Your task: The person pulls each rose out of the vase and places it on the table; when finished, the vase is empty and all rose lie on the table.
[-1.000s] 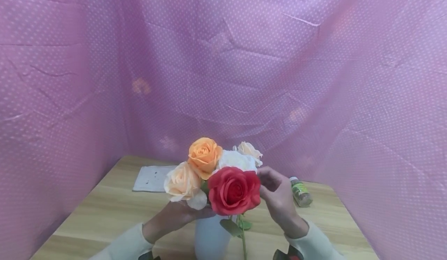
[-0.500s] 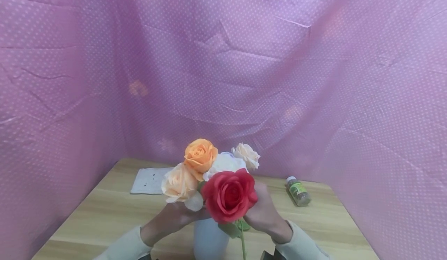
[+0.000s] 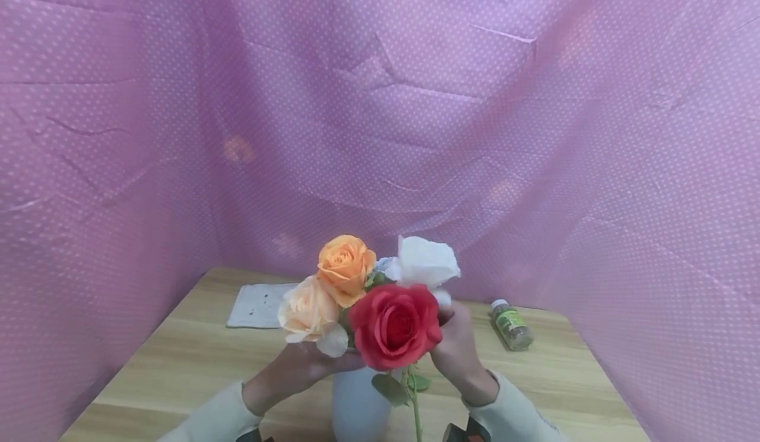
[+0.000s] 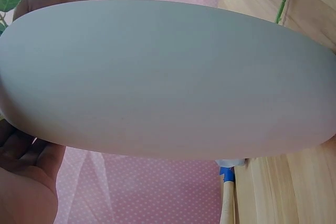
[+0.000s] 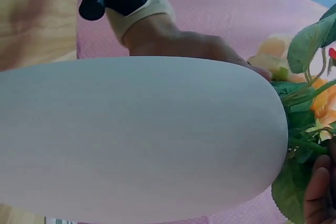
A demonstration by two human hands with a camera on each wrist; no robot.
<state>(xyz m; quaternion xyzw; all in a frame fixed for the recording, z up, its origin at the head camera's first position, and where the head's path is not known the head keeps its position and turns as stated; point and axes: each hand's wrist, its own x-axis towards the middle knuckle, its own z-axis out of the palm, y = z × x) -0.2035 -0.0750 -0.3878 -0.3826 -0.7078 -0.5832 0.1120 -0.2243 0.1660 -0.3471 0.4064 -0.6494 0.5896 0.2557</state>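
A white vase (image 3: pixel 359 402) stands at the front middle of the table. My left hand (image 3: pixel 309 363) grips it near the top, fingers curled round behind it in the left wrist view. Behind the red rose, my right hand (image 3: pixel 457 346) pinches a white rose (image 3: pixel 427 260) below its bloom; in the right wrist view its fingers (image 5: pixel 317 184) close on a green stem by the vase mouth. An orange rose (image 3: pixel 346 264) and a peach rose (image 3: pixel 309 310) sit to the left. The red rose (image 3: pixel 396 326) is in front, its stem running down right of the vase in the head view.
On the wooden table (image 3: pixel 178 369), a pale cloth (image 3: pixel 255 307) with dark specks lies back left. A small bottle (image 3: pixel 512 326) with a green label lies on its side at right. Pink dotted curtains (image 3: pixel 380 132) enclose the table.
My right hand went in behind the red rose, then rose slightly. The white rose moved up and to the right, covering the pale rose at the back. My left hand stayed at the vase.
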